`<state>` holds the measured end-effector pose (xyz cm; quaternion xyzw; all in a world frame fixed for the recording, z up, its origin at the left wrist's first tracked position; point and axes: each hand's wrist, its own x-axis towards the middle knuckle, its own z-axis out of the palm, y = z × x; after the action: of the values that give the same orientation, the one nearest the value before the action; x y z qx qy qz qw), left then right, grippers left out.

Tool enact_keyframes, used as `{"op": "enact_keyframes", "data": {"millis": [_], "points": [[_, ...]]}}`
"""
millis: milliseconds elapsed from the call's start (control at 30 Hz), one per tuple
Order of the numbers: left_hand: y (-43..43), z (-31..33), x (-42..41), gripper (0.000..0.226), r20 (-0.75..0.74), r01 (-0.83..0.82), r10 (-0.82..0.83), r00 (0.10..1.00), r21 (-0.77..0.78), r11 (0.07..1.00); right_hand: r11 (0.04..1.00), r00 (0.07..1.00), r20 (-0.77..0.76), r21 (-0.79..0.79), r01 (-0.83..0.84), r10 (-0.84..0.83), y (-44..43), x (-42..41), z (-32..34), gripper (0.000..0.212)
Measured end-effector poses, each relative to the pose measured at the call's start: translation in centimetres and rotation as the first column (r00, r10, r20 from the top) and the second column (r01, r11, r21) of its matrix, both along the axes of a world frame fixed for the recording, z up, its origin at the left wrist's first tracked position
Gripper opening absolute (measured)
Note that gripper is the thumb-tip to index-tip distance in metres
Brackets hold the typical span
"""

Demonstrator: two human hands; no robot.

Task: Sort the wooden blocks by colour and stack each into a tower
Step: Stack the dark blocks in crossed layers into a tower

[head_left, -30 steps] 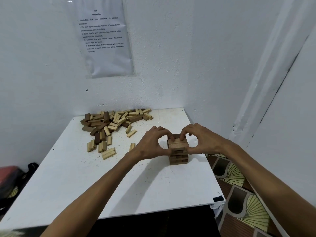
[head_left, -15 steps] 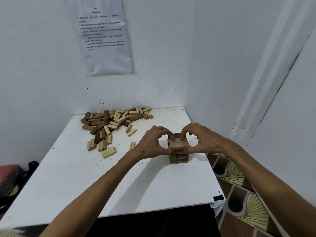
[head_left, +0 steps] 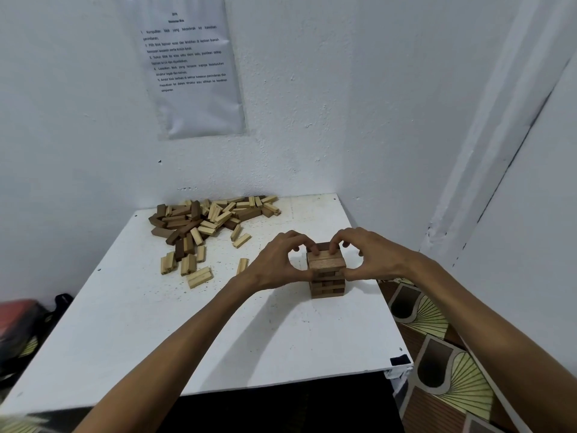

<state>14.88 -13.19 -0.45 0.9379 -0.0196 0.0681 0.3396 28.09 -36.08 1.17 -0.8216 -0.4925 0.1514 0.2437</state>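
1. The white desk (head_left: 187, 339) fills a corner between white walls. Its bare near half looks like enough room for a second, light-coloured tower.
2. A laminated instruction sheet (head_left: 193, 67) hangs on the far wall, well above the work and out of the way.
3. The mixed pile of blocks (head_left: 206, 220) lies at the far left of the desk, dark and light pieces jumbled together and well apart from the tower. Judging by its bulk, most of the sorting is not yet done.
4. The left hand (head_left: 274, 264) and right hand (head_left: 371, 256) close on the tower from either side. The fingers (head_left: 314, 249) are curled narrow, tips on the top layer, with the thumbs against the near face lower down.
5. The dark-brown tower (head_left: 327, 276) stands on the right side of the desk, near its right edge, several crossed layers high. The step in hand appears to be squaring the top layer. It calls for light, equal pressure from both sides, then lifting the hands straight outward so that no block drags.
6. Stray light blocks (head_left: 199, 277) lie between the pile and the left hand. A single light block (head_left: 242, 265) lies just beside the left wrist, where a reach back to the pile could knock it.
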Motion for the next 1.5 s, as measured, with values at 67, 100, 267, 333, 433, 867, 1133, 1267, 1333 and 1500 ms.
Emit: {"op": "enact_keyframes", "data": {"millis": [67,100,267,333,433,867,1133,1267,1333,1500], "points": [[0.0,0.0,0.0,0.043,-0.008,0.0,0.0,1.0,-0.013,1.0,1.0,1.0,-0.013,-0.006,-0.003,0.003,0.0,0.1,-0.1,0.045],[0.0,0.0,0.1,0.042,-0.012,-0.001,0.001,1.0,-0.018,1.0,1.0,1.0,-0.015,-0.004,-0.005,0.004,0.0,0.1,-0.1,0.044],[0.3,-0.1,0.2,0.039,-0.028,0.0,-0.002,1.0,-0.063,0.998,1.0,0.999,-0.034,0.023,-0.008,0.009,-0.1,0.1,-0.1,0.042],[0.2,0.0,0.2,0.039,-0.035,0.0,-0.003,0.999,-0.081,0.997,0.999,0.999,-0.043,0.038,-0.007,0.008,-0.1,0.1,-0.2,0.042],[0.0,0.1,0.1,0.043,-0.047,-0.004,-0.001,0.999,-0.108,0.994,0.999,0.999,-0.049,0.048,-0.005,0.007,-0.1,0.0,-0.2,0.042],[0.1,-0.1,0.2,0.039,-0.04,0.004,-0.01,0.999,-0.146,0.989,0.998,0.998,-0.057,0.056,0.012,-0.009,-0.2,-0.1,-0.4,0.041],[0.1,-0.5,-0.1,0.071,-0.011,0.004,-0.007,1.0,-0.195,0.981,0.997,0.993,-0.118,0.071,0.027,-0.018,-0.1,-0.4,-0.8,0.068],[-0.3,-0.6,-0.5,0.093,-0.058,0.003,-0.017,0.998,-0.237,0.971,0.989,0.984,-0.173,0.132,0.068,-0.044,-0.1,-0.8,-1.2,0.074],[-1.1,-0.9,-0.7,0.093,-0.069,-0.06,0.038,0.997,-0.349,0.935,0.962,0.955,-0.27,0.206,0.18,-0.121,0.3,-1.5,-1.8,0.07],[-5.2,-3.2,-0.7,0.094,-0.143,-0.304,0.29,0.946,-0.7,0.646,0.725,0.663,-0.71,0.326,0.607,-0.237,2.7,-4.8,-4.6,0.091]]}}
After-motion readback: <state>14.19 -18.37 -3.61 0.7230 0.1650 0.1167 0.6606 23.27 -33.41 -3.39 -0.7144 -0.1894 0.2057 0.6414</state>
